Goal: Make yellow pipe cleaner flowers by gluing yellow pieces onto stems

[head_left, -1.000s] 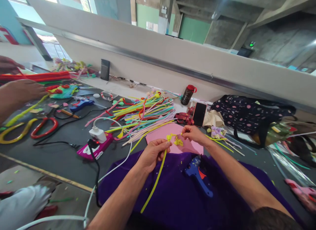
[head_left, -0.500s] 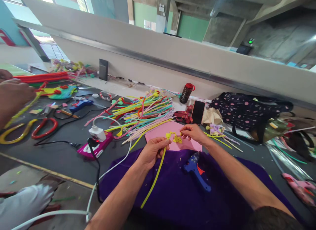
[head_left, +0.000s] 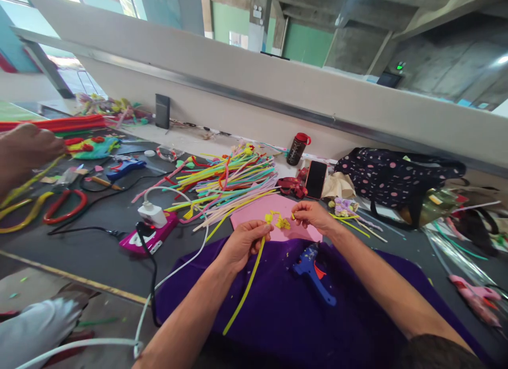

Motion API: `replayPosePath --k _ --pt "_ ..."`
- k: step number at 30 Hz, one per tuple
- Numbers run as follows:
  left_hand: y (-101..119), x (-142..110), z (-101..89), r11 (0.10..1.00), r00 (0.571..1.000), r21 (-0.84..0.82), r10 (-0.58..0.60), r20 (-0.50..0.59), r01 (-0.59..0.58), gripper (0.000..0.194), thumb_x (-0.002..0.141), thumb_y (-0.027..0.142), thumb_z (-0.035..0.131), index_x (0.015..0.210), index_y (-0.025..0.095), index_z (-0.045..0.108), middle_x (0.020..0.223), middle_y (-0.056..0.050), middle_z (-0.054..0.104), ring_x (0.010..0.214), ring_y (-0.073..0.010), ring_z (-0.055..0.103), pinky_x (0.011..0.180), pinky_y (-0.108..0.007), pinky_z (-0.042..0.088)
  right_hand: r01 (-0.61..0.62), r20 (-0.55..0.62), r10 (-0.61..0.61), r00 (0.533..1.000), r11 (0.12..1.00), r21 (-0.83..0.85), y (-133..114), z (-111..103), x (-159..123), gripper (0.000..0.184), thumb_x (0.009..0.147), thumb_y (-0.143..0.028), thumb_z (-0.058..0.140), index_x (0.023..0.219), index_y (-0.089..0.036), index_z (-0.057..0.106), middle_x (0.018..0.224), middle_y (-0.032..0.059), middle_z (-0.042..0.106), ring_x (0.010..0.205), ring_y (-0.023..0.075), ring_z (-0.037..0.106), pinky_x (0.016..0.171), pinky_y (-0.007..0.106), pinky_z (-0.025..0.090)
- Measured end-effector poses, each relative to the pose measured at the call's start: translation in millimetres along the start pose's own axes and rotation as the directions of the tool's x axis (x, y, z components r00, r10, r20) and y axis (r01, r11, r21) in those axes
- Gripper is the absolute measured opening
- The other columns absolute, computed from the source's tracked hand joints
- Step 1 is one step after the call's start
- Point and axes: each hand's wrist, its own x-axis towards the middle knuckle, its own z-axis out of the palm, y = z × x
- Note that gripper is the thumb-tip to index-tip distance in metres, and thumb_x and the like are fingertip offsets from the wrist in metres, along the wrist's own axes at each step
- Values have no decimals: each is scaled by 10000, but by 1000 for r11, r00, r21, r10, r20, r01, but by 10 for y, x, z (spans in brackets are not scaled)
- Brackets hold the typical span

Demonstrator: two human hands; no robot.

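My left hand (head_left: 246, 242) is closed on a yellow pipe cleaner (head_left: 251, 287), whose long end hangs down over purple cloth (head_left: 190, 289). A small yellow tuft shows above my fingertips. My right hand (head_left: 310, 217) pinches a small yellow piece (head_left: 293, 216), mostly hidden by the fingers. Between the hands, small curled yellow pieces (head_left: 281, 221) lie on a pink sheet (head_left: 260, 208). A blue glue gun (head_left: 315, 274) rests on the cloth just below my right hand.
Behind the sheet spreads a pile of coloured pipe cleaners (head_left: 234, 181). At left are a purple power strip (head_left: 148, 237), a white cable and scissors (head_left: 65, 206). A co-worker's hand (head_left: 29, 157) reaches in. A phone (head_left: 316, 180), bottle (head_left: 297, 148) and dotted bag (head_left: 400, 181) stand behind.
The view has shifted slightly. My hands keep nearly the same pose, the right a little farther from the curled pieces. The co-worker's hand at left has moved right.
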Motion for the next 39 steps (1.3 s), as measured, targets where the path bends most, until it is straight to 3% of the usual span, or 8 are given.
replayPosePath --k 9,18,22,27,34,39 --pt "6 -8 31 1000 1000 -13 4 5 -4 215 673 323 654 662 115 602 514 32 543 323 6 357 314 -137 176 34 31 -29 999 989 -142 -55 144 -40 84 654 -201 597 714 -143 591 548 -22 601 441 79 556 337 136 365" --pt "18 -14 22 999 1000 -31 7 18 -6 206 682 316 649 676 114 608 578 -3 605 331 6 370 313 -131 181 51 57 -31 998 924 -378 -16 98 -32 128 755 -215 475 762 -144 582 672 19 651 466 89 570 362 160 383" --pt "12 -7 19 1000 1000 -25 14 23 -14 205 684 315 647 693 113 615 573 -2 606 333 4 372 312 -131 181 115 71 -91 993 837 -536 22 31 -29 183 726 -150 492 837 -152 638 686 16 652 514 104 574 441 186 393" --pt "26 -19 34 999 1000 -45 5 25 -4 201 683 316 643 677 118 609 544 5 601 316 -3 362 305 -143 181 229 124 -201 972 670 -706 -33 25 -47 160 727 -166 537 785 -174 686 688 17 642 597 121 548 555 216 364" --pt "20 -12 20 1000 998 -4 19 52 -19 232 694 353 619 717 123 603 612 -11 639 267 5 312 274 -162 121 383 314 -218 924 509 -771 -84 215 9 118 738 -214 582 803 -194 678 791 36 636 743 154 547 650 231 346" --pt "23 -20 21 1000 999 -4 20 50 -20 258 693 372 615 783 131 602 640 -16 656 246 4 318 261 -165 98 382 320 -209 924 472 -795 -105 252 67 100 739 -182 557 722 -173 655 721 35 609 680 148 532 600 232 330"
